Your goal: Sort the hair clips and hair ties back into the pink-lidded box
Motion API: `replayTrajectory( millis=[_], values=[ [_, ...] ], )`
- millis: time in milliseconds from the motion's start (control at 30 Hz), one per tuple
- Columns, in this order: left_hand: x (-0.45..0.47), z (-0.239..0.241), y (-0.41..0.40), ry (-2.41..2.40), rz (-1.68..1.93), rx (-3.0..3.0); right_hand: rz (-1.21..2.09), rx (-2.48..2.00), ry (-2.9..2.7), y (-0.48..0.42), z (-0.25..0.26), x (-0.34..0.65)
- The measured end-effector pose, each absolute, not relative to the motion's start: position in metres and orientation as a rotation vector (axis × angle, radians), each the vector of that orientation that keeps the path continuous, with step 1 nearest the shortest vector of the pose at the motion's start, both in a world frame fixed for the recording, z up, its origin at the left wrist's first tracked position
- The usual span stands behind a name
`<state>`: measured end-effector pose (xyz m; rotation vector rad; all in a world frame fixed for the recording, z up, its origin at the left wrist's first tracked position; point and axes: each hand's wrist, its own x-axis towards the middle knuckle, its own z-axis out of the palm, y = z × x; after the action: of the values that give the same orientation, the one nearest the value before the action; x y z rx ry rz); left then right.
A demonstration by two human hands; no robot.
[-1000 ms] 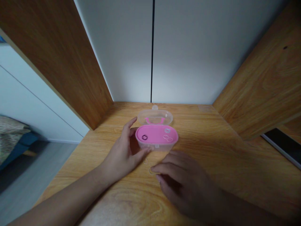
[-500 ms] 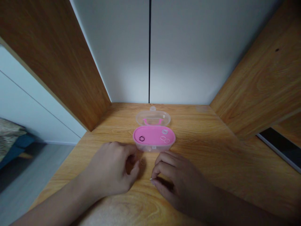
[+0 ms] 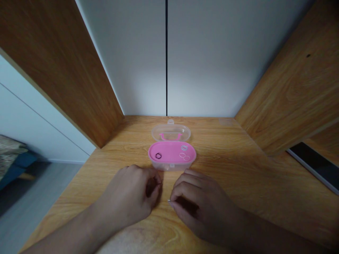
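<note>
A small pink box (image 3: pixel 172 154) stands open on the wooden desk, its clear lid (image 3: pixel 171 132) tipped back. Inside lie a dark elastic band (image 3: pixel 158 156) at the left and a few clear bands (image 3: pixel 184 153) at the right. My left hand (image 3: pixel 132 195) rests on the desk just in front of the box with its fingers curled shut; what lies under them is hidden. My right hand (image 3: pixel 196 204) sits beside it, thumb and forefinger pinched together on a tiny pale clear band (image 3: pixel 168 201) at the desk surface.
The wooden desk (image 3: pixel 238 169) sits in an alcove with wooden side panels (image 3: pixel 66 70) left and right and a white back wall. A dark flat device (image 3: pixel 315 165) lies at the right edge. The floor drops away at the left.
My left hand left the box's side, drew back and curled shut over a clear band on the desk. My right hand's fingers closed into a pinch. The view shifted slightly.
</note>
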<state>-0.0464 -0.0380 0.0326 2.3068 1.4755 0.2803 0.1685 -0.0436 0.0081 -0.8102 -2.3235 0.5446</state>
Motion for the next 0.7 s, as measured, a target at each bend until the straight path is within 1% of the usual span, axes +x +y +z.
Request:
replayTrajectory(
  millis=[233, 300, 400, 533, 700],
  values=[
    [-0.051, 0.03, -0.037, 1.37, 0.054, 2.482, 0.521, -0.713, -2.164, -0.043, 0.013, 0.169],
    [-0.052, 0.029, -0.039, 1.343, 0.045, 2.494, 0.499, -0.662, -2.101, -0.043, 0.016, 0.17],
    [-0.049, 0.031, -0.042, 1.222, 0.175, 2.399, 0.451, -0.629, -2.01, -0.042, 0.019, 0.171],
    [-0.042, 0.035, -0.047, 1.02, 0.473, 2.168, 0.42, -0.632, -1.907, -0.042, 0.023, 0.174],
    [-0.032, 0.021, -0.054, 0.898, 0.724, 1.726, 0.431, -0.617, -1.847, -0.044, 0.026, 0.177]
  ],
)
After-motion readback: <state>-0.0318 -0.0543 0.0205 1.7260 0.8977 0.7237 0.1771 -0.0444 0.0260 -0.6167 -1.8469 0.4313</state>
